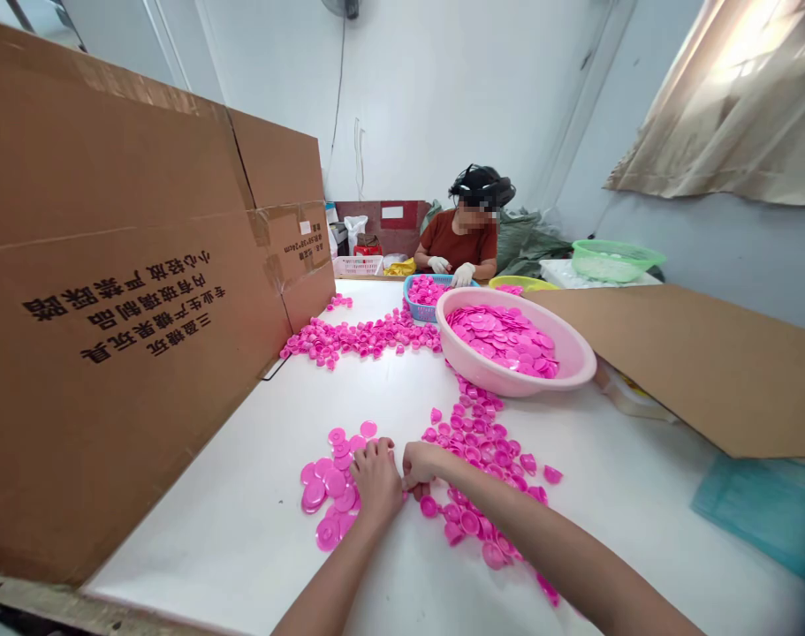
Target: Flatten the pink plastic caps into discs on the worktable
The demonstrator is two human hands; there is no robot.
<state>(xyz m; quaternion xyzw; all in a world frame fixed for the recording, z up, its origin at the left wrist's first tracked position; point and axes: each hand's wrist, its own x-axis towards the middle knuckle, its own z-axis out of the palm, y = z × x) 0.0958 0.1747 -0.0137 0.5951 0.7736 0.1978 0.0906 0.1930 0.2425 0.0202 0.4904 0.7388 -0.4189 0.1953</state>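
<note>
My left hand (pixel 377 477) and my right hand (pixel 423 464) are close together, low over the white table. The fingers of both are bent inward, and what they grip is mostly hidden; a sliver of pink shows beneath them. Left of my left hand lies a loose group of flat pink plastic discs (pixel 334 482), some overlapping. Beside my right hand and under its forearm spreads a pile of small pink plastic cups (pixel 468 521), lying at mixed angles.
A big pink basin (pixel 578 364) of pink discs stands beyond the cups. Behind it sits a blue basket (pixel 423 312), where a gloved co-worker (pixel 459 243) works. More small cups (pixel 355 338) stretch leftward. A tall cardboard box (pixel 130 291) walls the left; a cardboard flap (pixel 700 353) juts in right.
</note>
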